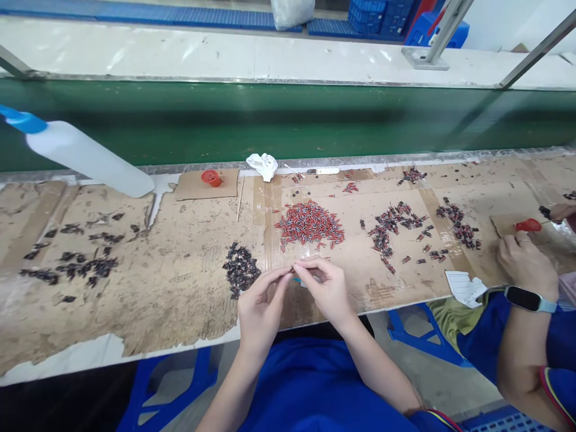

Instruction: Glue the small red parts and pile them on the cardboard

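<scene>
My left hand (pixel 261 303) and my right hand (pixel 326 285) meet fingertip to fingertip above the near edge of the cardboard-covered bench (pixel 180 282). Between the fingertips they pinch one small part (pixel 292 269), too tiny to make out. Just beyond my hands lies a heap of small red parts (pixel 309 223). A pile of small black parts (pixel 240 269) sits immediately to the left of my left hand.
More dark parts lie scattered at left (pixel 74 258) and right (pixel 396 231). A white bottle with blue cap (pixel 85 156), a red cap (pixel 210 177) and a crumpled white cloth (pixel 263 164) lie near the green conveyor (pixel 288 117). A co-worker's hand (pixel 526 261) with wristband works at right.
</scene>
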Available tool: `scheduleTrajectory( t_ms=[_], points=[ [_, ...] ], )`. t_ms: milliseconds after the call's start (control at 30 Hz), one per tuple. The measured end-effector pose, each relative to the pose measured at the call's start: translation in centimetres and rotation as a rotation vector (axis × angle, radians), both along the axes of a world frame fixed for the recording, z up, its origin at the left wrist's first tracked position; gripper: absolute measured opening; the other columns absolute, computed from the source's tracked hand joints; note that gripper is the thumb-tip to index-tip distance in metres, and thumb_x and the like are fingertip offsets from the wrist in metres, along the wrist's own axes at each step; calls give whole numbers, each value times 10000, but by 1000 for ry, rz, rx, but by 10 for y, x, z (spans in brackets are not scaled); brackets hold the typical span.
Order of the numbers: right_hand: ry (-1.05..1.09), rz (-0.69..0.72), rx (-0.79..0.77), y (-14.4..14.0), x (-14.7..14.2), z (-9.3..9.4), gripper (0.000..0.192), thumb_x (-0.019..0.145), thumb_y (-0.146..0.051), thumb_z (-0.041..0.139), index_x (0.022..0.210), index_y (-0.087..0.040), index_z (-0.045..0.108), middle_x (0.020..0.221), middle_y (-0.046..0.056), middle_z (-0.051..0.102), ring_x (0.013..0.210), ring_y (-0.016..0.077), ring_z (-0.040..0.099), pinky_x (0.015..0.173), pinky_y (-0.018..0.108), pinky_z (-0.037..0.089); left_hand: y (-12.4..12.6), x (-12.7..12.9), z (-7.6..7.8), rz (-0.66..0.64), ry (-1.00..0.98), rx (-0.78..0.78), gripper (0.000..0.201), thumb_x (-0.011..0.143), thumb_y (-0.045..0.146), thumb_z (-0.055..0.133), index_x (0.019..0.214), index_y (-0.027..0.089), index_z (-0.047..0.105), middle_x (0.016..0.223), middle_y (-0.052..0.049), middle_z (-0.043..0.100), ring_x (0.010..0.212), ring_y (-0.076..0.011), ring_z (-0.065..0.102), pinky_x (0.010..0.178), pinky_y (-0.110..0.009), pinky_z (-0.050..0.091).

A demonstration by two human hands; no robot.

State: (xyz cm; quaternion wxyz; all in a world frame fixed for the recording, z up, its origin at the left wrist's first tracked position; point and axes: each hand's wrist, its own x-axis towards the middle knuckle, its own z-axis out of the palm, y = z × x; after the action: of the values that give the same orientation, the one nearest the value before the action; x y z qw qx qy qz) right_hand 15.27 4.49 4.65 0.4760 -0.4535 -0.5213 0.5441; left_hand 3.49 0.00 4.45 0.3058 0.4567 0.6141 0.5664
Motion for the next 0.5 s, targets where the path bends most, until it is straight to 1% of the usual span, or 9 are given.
scheduleTrajectory(
  t_ms=[133, 267, 367, 500],
  points=[
    [-24, -17, 146, -2, 3, 12, 60, 814, -236, 703, 796, -236, 760, 829, 38, 758, 809, 181, 713, 774, 327, 598, -1, 5, 17, 33, -158, -45, 139, 763, 272, 731, 872, 190, 757, 871, -45, 781, 811, -183, 741, 797, -290, 614],
    [-6, -28, 209, -3, 5, 22, 70, 801, -199, 716, 781, -244, 765, 810, 33, 763, 773, 177, 715, 761, 329, 600, -2, 7, 32, 39, -199, -42, 138, 736, 257, 750, 854, 186, 761, 850, -42, 783, 789, -177, 744, 778, -267, 616],
    [-23, -28, 222, -3, 6, 25, 65, 801, -212, 720, 783, -250, 770, 814, 38, 769, 760, 181, 716, 746, 336, 602, -2, 8, 36, 43, -206, -43, 156, 723, 286, 766, 835, 178, 759, 828, -48, 781, 759, -183, 744, 740, -271, 624],
    [-24, -6, 234, -3, 7, 26, 76, 802, -216, 719, 775, -262, 773, 814, 34, 773, 752, 183, 718, 740, 341, 603, -2, 8, 37, 41, -211, -50, 174, 718, 316, 775, 825, 180, 759, 824, -51, 781, 760, -191, 745, 741, -284, 629]
  ],
)
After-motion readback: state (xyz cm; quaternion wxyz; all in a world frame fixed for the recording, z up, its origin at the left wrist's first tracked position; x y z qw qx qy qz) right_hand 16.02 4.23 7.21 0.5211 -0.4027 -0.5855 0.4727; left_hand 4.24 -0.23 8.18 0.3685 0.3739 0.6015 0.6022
